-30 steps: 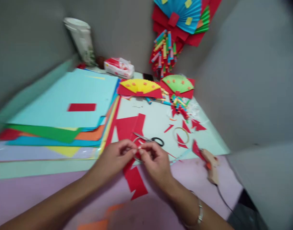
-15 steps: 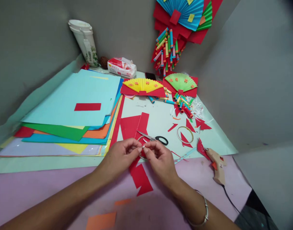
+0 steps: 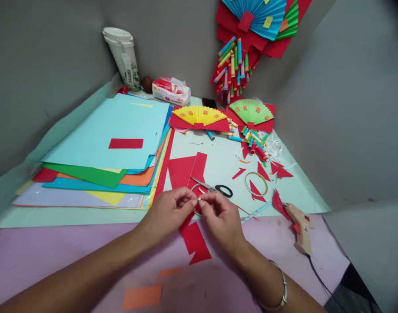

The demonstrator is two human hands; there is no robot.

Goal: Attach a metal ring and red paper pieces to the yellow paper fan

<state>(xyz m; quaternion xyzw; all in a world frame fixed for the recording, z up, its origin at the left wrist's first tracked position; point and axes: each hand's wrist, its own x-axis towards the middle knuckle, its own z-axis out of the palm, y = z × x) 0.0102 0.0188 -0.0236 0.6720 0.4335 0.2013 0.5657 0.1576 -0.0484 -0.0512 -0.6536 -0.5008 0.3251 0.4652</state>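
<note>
My left hand [image 3: 173, 211] and my right hand [image 3: 221, 217] meet over the front of the table, fingertips pinched together. Between them is a tiny red-and-white piece [image 3: 198, 198], mostly covered by the fingers, too small to name. Just behind my fingers lie scissors [image 3: 220, 189] with black handles, blades partly spread over red paper [image 3: 182, 169]. A ring-shaped roll, perhaps of tape [image 3: 194, 188], is half hidden beneath my hands. Below them, a notched red paper piece [image 3: 199, 245] rests on the purple surface.
To the left is a stack of coloured paper [image 3: 97, 130] with a red strip [image 3: 125, 143] on top. A glue gun [image 3: 300, 230] lies at right near another ring roll [image 3: 256, 184]. Yellow [image 3: 200, 116] and green [image 3: 251, 112] paper fans stand behind. Orange paper [image 3: 142, 297] is in front.
The whole scene has shifted slightly right in view as the head turned. Both hands keep the same pinch on the tiny piece.
</note>
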